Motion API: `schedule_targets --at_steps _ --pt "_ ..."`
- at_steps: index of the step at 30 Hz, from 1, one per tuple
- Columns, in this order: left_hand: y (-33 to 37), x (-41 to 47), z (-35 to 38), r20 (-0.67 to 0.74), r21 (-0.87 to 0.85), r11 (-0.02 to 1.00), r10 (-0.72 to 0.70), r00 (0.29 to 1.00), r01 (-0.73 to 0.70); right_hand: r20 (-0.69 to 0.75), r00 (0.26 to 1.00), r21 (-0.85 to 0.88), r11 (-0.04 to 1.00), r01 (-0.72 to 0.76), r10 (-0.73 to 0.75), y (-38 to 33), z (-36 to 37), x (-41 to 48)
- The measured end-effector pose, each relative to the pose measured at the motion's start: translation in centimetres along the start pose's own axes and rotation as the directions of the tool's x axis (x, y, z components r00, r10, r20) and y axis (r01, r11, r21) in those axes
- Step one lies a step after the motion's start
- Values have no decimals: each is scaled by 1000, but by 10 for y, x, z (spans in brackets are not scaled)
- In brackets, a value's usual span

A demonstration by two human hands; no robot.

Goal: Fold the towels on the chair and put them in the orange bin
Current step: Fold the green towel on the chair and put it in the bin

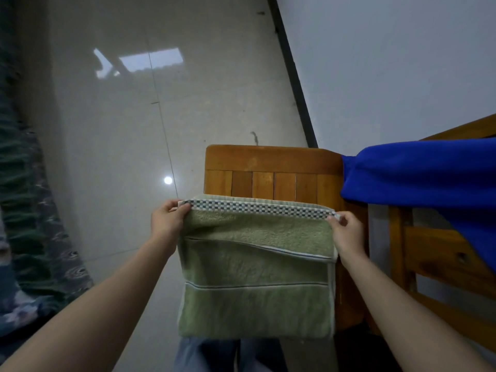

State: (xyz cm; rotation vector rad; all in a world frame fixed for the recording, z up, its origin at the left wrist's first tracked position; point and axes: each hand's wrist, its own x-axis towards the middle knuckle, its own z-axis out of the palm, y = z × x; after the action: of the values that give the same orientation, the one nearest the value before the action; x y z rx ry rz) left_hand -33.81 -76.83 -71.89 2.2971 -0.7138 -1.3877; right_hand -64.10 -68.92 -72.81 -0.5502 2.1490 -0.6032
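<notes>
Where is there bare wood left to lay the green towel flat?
Bare slats of the wooden seat show between its far rim and the checkered edge of the green towel. The right side is crowded: the blue towel drapes there. Left of the left hand, only tiled floor.

A person's left hand (167,220) and right hand (346,232) pinch the two upper corners of a green towel (255,277), its checkered border (257,208) stretched taut between them. Beyond the hands stands a wooden chair (268,162); a blue towel (418,178) hangs over wood to the right hand's far side.
</notes>
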Motion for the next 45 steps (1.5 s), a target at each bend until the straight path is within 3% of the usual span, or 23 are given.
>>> schedule_targets --at_steps 7,12,15,17,20,23,25,28,31,37,40,45 --pt "-2 16 9 22 70 997 -21 1000 19 19 999 -251 967 50 -47 2 5 11" --pt "-2 25 6 203 26 998 -64 977 60 11 993 -454 884 109 -116 -5 5 11" --pt "0 27 7 244 -13 996 -85 966 91 92 978 -693 693 199 -188 -7 6 11" --pt "2 27 6 219 -54 996 -64 974 77 127 969 -761 605 233 -214 -8 4 12" --pt "6 22 2 201 -85 995 -27 979 45 138 976 -766 607 212 -167 -13 0 11" --pt "17 14 -3 189 -60 998 25 982 -13 107 955 -733 627 264 -276 -27 -4 4" --pt "28 12 -6 185 -79 995 81 979 -67 33 919 -696 651 302 -392 -42 -6 -1" --pt "51 19 -6 154 -235 962 181 971 -142 -164 850 -612 727 311 -501 -66 -10 3" --pt "66 25 2 166 -225 949 259 951 -219 -243 852 -568 780 261 -463 -76 -10 8" --pt "-4 -4 1 244 171 979 64 968 -108 -111 929 -475 840 263 -353 -19 -5 -36" --pt "-54 -24 -5 255 244 970 -74 964 10 -42 982 -465 873 143 -183 31 -8 -69" --pt "-111 -47 -13 275 204 949 -292 916 241 -16 999 -389 920 -46 44 86 -8 -107"
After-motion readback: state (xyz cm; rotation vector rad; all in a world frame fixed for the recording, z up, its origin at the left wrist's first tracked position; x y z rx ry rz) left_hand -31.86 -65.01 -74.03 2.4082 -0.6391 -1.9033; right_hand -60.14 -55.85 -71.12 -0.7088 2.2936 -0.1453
